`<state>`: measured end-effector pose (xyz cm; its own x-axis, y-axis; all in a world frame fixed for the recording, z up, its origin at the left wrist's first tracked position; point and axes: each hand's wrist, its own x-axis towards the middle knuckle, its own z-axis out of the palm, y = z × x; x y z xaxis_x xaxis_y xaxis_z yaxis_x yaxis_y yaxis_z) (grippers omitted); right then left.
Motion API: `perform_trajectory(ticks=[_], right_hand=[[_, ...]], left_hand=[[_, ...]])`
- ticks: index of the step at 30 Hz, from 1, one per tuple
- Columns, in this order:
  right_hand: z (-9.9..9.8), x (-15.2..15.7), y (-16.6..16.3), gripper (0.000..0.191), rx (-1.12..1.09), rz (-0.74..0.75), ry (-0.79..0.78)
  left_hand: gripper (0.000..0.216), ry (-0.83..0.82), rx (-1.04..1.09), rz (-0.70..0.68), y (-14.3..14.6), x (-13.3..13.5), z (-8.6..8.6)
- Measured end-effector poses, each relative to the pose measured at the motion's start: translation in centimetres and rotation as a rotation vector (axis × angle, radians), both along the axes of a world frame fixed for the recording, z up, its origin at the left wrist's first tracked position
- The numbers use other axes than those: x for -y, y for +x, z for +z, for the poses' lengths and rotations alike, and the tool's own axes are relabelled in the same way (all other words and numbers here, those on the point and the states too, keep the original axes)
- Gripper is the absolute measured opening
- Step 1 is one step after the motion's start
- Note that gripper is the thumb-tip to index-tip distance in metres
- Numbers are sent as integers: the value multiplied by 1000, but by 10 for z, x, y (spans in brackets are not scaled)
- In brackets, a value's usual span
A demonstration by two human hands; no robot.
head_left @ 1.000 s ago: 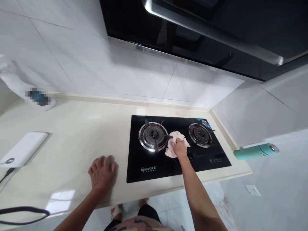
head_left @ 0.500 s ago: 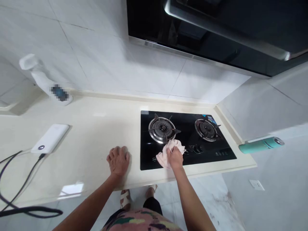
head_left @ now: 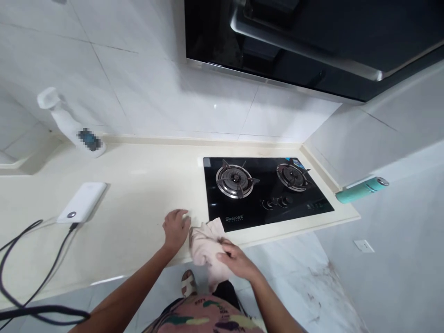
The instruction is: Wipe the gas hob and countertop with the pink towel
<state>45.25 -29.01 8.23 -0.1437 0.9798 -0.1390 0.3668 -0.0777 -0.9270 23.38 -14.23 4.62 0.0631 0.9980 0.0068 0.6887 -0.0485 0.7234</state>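
The desk (head_left: 138,194) is seen cream and glossy, with the black hob (head_left: 267,194) set into it up and right of the grip. A white power bank (head_left: 82,208) and its black cable (head_left: 31,273) are lain far left of the grip, a spray bottle (head_left: 65,122) beyond them, a teal flask (head_left: 360,189) far right. The pink cloth (head_left: 206,252) is bunched at the desk's front edge, part hanging over it. It is pinched by the right hand (head_left: 236,261), fingers curled closed. The left hand (head_left: 176,227), fingers loosely spread, is laid just beside it, left. The overhanging cloth could probably slip to the floor if the pinch slackens.
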Motion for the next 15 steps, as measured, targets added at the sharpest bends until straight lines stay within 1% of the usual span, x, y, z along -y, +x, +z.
perform_trajectory(ticks=[2,4,6,7,9,10,12,13,15], right_hand=[[12,17,17,48,-206,-157,-61],[23,25,26,59,-405,-376,-116],[30,24,26,70,-569,-573,-154],[33,21,23,74,-630,-629,-170],[36,12,17,77,-710,-640,-205],[36,7,13,76,-735,-613,-225],[35,-3,8,73,-747,-550,-263],[33,-8,7,71,-728,-529,-275],[26,-16,9,69,-644,-513,-277]], left_hand=[[34,-68,91,-119,-5,7,7],[34,-159,182,-266,-5,20,18],[41,-340,313,-432,0,35,31],[45,-456,401,-503,3,43,38],[56,-676,598,-569,10,57,49],[62,-757,688,-563,13,62,52],[67,-834,799,-471,21,69,54],[65,-845,825,-407,24,70,52],[52,-823,830,-264,27,67,45]])
